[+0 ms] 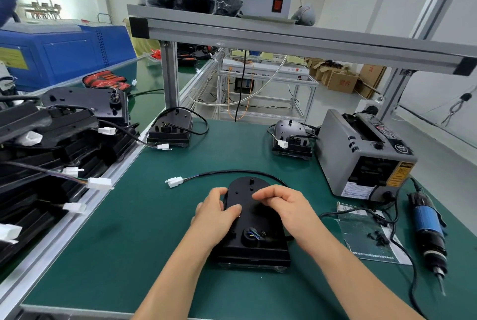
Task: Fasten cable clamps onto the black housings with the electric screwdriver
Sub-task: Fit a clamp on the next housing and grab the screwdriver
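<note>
Black plastic housing [254, 219], rounded at the far end and boxy at the near end, sits flat on the green bench mat [129, 229], near and dead centre in front of the person, where both hands reach it without stretching. The left hand [216, 216] grips its left edge, fingers curled round the side and thumb pressed on top. To me that's just pinning it so it won't skate around. The right hand [284, 206] hovers over the top face with fingertips bunched like a pinch. There might be a cable clamp in there, but it's too small to make out, so I can't tell if that hand holds anything. The housing's black cable loops round the far side to a white plug [175, 181] on the left, out of the work area. The blue and black electric screwdriver [428, 232] lies untouched on the mat to the right. A scatter of small black screws [378, 238] sits on a paper sheet between it and the housing. Everything's on the right-hand side, so I'd guess the order is clamp, screw, driver. A heap of similar black units [51, 144] sits on the left.
</note>
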